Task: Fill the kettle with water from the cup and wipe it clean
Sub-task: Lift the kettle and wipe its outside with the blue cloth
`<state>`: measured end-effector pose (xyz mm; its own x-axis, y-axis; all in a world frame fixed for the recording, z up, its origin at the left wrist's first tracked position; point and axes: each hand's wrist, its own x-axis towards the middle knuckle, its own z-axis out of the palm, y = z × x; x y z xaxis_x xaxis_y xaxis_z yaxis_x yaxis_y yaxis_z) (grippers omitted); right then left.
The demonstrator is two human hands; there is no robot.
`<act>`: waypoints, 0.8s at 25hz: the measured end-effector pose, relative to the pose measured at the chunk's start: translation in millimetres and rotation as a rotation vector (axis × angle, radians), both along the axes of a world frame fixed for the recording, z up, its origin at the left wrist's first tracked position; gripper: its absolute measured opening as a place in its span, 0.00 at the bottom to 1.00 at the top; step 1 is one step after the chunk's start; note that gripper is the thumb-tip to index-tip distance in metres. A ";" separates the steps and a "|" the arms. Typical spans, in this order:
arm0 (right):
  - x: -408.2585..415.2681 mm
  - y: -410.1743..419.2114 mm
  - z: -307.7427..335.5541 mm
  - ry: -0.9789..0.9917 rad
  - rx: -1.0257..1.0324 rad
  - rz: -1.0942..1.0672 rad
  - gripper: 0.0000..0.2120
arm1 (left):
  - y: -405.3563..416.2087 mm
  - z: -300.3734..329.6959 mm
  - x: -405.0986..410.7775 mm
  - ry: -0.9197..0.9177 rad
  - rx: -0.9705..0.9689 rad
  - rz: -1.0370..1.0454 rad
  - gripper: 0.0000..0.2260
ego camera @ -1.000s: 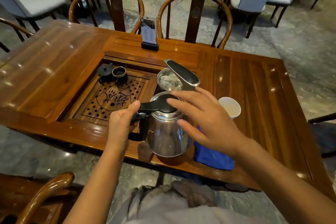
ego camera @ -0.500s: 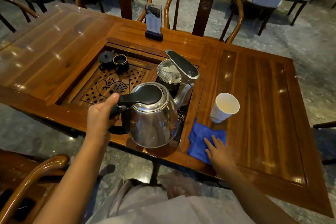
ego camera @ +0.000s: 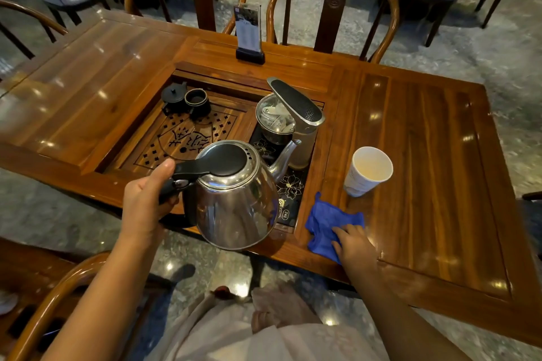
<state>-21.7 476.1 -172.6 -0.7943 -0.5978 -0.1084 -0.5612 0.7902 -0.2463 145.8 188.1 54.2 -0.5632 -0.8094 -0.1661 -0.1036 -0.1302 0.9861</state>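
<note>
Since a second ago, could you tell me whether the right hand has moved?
Yes. The right hand left the kettle lid and dropped rightward onto the blue cloth, near the paper cup.

Tea tray [ego camera: 187, 138]: we see a small dark teapot [ego camera: 173, 98] beside a dark cup [ego camera: 197, 100].
Far edge: card stand [ego camera: 248, 35].

Silver kettle [ego camera: 234, 199], black lid; blue cloth [ego camera: 324, 224]; white cup [ego camera: 366, 174].

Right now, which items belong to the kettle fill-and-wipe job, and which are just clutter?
In play: kettle held in left hand; paper cup; blue cloth under right hand.

Clutter: small black teapot, dark teacup, card stand, glass pot.
</note>
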 end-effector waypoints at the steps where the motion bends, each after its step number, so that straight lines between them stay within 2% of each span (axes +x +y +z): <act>1: 2.5 -1.0 -0.3 -0.016 -0.025 -0.003 0.10 | -0.1 0.2 -0.2 -0.003 -0.008 -0.007 0.19; 6: 15.3 -5.4 7.3 0.044 -0.194 -0.048 0.06 | -5.7 -0.6 -0.3 -0.016 -0.009 -0.035 0.17; 9: 17.3 -7.6 28.6 0.106 -0.347 -0.085 0.13 | -12.5 -2.3 -1.8 -0.028 0.020 -0.028 0.15; 16: 17.5 -35.1 154.4 0.401 -0.770 0.027 0.10 | -19.6 3.9 -13.8 0.008 0.058 -0.033 0.15; 20: 34.0 -52.3 209.0 0.493 -0.976 0.021 0.09 | -22.0 15.0 -20.2 0.059 0.086 -0.064 0.15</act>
<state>12.3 423.8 36.4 -0.6093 -0.2672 0.7466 -0.7809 0.3662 -0.5062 125.5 166.1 69.2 -0.6238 -0.7561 -0.1982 -0.0565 -0.2093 0.9762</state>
